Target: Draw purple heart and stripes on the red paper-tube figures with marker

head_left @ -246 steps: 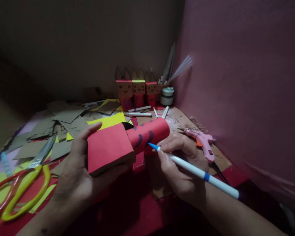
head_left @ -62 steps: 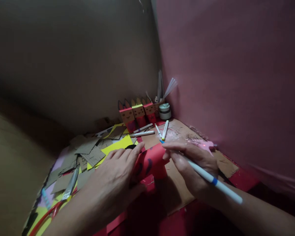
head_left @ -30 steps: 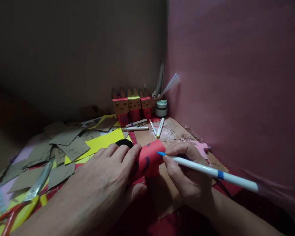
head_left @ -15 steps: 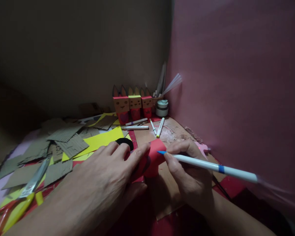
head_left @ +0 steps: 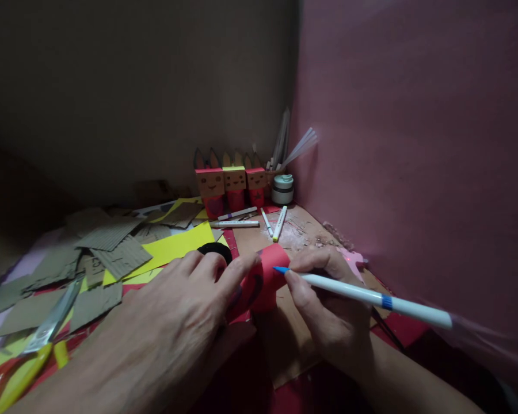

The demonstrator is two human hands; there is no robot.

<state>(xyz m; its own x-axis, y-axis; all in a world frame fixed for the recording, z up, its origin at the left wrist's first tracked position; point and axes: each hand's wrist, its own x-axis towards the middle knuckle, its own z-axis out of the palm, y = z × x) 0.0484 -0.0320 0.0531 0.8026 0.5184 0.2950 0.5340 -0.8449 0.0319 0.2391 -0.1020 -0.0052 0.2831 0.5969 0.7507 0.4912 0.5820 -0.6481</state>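
Note:
My left hand [head_left: 179,313] is closed around a red paper roll [head_left: 271,267], its index finger pressing along the top. Dark purple marks show on the roll beside that finger; its far left part is hidden under the hand. In my right hand [head_left: 334,316], pinched between thumb and fingers, is a white felt-tip marker [head_left: 354,290] with a blue band. Its blue tip meets the roll's right part or hovers just over it; I cannot tell which. A black rounded object [head_left: 216,250] lies just beyond my left fingers.
Cut cardboard pieces [head_left: 121,259] and yellow paper [head_left: 176,246] cover the left side, with scissors [head_left: 47,339] nearer. Three box-headed paper figures [head_left: 233,181] stand at the back, beside a lidded jar [head_left: 282,190]. Several markers [head_left: 280,223] lie before them. A pink wall [head_left: 414,144] bounds the right.
The view has shifted slightly, so most things sit a little further left. Both hands keep their hold, and the marker tip stays at the roll's right part.

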